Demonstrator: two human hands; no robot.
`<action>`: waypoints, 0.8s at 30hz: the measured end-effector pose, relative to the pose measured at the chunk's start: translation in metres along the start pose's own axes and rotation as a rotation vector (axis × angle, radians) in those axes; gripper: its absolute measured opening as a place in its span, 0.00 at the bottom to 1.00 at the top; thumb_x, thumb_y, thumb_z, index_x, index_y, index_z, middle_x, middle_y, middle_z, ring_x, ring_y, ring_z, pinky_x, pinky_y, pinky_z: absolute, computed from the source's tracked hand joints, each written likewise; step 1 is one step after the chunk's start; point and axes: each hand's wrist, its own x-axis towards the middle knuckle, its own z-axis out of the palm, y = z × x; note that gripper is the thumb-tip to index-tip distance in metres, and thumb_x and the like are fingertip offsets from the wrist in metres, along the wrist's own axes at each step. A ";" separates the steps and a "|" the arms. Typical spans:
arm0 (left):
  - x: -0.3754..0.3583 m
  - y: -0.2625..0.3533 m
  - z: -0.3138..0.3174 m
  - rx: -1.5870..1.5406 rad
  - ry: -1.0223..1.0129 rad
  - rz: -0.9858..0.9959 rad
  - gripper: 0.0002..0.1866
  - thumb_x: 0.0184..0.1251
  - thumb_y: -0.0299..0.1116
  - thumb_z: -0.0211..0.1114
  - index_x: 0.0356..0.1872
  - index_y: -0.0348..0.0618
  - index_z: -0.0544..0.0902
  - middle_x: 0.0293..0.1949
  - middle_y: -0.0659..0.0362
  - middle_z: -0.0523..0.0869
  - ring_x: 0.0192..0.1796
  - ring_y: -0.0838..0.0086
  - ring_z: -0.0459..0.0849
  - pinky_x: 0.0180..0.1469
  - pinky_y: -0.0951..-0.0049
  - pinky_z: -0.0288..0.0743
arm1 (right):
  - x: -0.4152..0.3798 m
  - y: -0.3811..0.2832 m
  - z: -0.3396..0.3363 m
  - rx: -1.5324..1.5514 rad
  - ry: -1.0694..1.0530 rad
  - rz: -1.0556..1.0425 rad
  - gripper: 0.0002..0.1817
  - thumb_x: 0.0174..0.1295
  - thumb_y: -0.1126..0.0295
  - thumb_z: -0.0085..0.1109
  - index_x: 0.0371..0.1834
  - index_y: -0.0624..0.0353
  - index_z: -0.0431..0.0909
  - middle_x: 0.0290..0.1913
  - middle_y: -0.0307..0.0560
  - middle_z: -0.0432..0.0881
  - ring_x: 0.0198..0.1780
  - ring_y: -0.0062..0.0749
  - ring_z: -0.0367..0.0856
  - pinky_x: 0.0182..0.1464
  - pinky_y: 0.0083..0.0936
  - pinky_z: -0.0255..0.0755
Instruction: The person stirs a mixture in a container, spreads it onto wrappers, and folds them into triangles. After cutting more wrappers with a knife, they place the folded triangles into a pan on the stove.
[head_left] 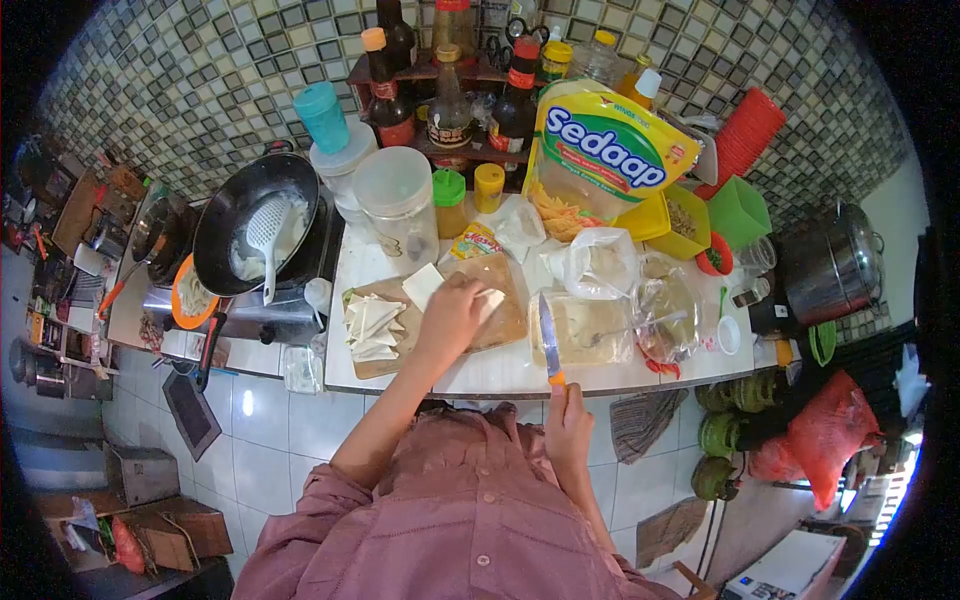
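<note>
Cutting station, white counter (480, 375), seen from above. Wooden cutting board (500, 320) at centre; on its left part a pile of cut pale triangular pieces (370, 328), likely tofu or wrapper sheets, with one uncut pale square slab (422, 284) at the far edge. Left hand (455, 312) lies palm down on the board, fingers closed over a small pale piece (492, 297) that shows just beyond the fingertips. Right hand (568, 420) is at the near counter edge, closed round the orange handle of a knife (549, 338), blade pointing away over the counter, just right of the board and clear of the piece. Judged step: slicing in progress, between cuts. The next move would call for bringing the blade across to the held piece with fingertips kept back. To the left, a black wok (250, 220) with a white slotted ladle; far side, a yellow Sedaap pouch (600, 150).
</note>
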 end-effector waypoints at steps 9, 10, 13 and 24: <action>-0.008 -0.026 -0.076 0.238 0.502 0.083 0.08 0.56 0.25 0.58 0.37 0.39 0.79 0.35 0.51 0.80 0.38 0.56 0.79 0.42 0.65 0.72 | 0.003 -0.011 0.006 0.053 -0.065 -0.017 0.14 0.67 0.62 0.43 0.30 0.62 0.66 0.16 0.57 0.68 0.18 0.51 0.71 0.19 0.35 0.62; -0.019 -0.030 -0.091 0.141 0.534 0.079 0.07 0.58 0.26 0.57 0.36 0.38 0.79 0.33 0.52 0.80 0.36 0.60 0.79 0.40 0.68 0.71 | 0.003 -0.012 0.006 0.054 -0.072 -0.018 0.14 0.67 0.62 0.43 0.30 0.62 0.66 0.16 0.57 0.68 0.18 0.51 0.71 0.19 0.35 0.62; -0.055 -0.029 -0.131 -0.184 0.688 -0.258 0.07 0.62 0.29 0.56 0.31 0.36 0.78 0.29 0.57 0.80 0.31 0.70 0.79 0.36 0.73 0.70 | 0.004 -0.013 0.009 0.063 -0.086 -0.042 0.14 0.67 0.62 0.43 0.30 0.62 0.66 0.16 0.57 0.68 0.18 0.51 0.71 0.20 0.35 0.61; -0.217 -0.227 -0.104 0.317 0.448 -0.505 0.04 0.54 0.28 0.62 0.28 0.37 0.82 0.32 0.51 0.83 0.37 0.60 0.80 0.42 0.65 0.72 | 0.011 -0.018 0.023 0.088 -0.142 -0.057 0.14 0.67 0.64 0.43 0.30 0.64 0.67 0.16 0.50 0.66 0.17 0.29 0.61 0.21 0.29 0.59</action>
